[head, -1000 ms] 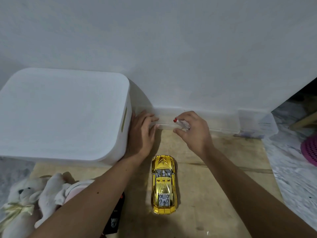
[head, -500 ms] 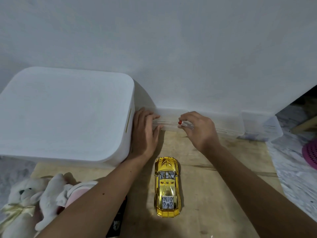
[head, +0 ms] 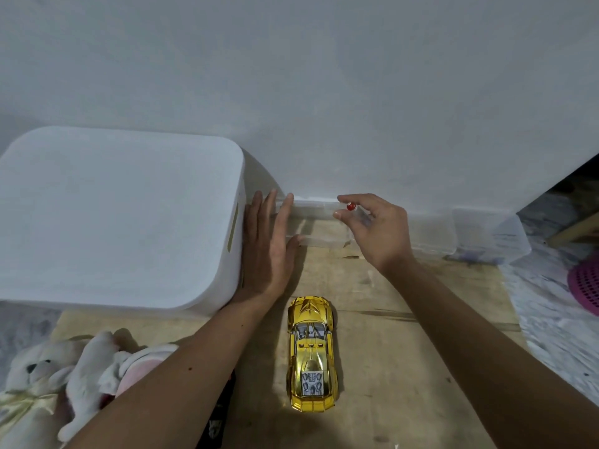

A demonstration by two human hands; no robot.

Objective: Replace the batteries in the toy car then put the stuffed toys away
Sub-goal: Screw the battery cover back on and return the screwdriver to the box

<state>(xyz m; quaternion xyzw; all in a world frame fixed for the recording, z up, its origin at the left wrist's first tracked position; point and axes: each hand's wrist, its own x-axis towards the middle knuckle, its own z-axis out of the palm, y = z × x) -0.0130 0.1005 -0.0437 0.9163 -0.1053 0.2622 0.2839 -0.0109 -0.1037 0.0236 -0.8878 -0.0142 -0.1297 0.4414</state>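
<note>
Head view, read from left to right: the stuffed toys (head: 61, 380) are left untouched in a heap at the near left, well apart from both hands, beside the closed white storage bin (head: 113, 218). The left hand (head: 270, 244) is laid flat and spread, its straight fingers set against the left end of a clear plastic box (head: 319, 228) that sits at the foot of the wall; nothing is gripped by it. Compared with half a second ago, the right hand (head: 377, 231) has been raised off the box, and a small clear-handled tool with a red end (head: 350, 207), probably a screwdriver though too small to be sure, is now pinched between thumb and forefinger above the box's right end. From that change it is judged that the tool has been fetched and that the battery cover can be tackled next; no part of the battery change is seen to be done yet. The gold toy car (head: 311, 354) is parked on its wheels on the wooden board (head: 421, 367), nearer the person than both hands, below and slightly left of the pinching hand, touched by neither. More clear boxes (head: 486, 236) are ranged along the wall to the right of the grip
</note>
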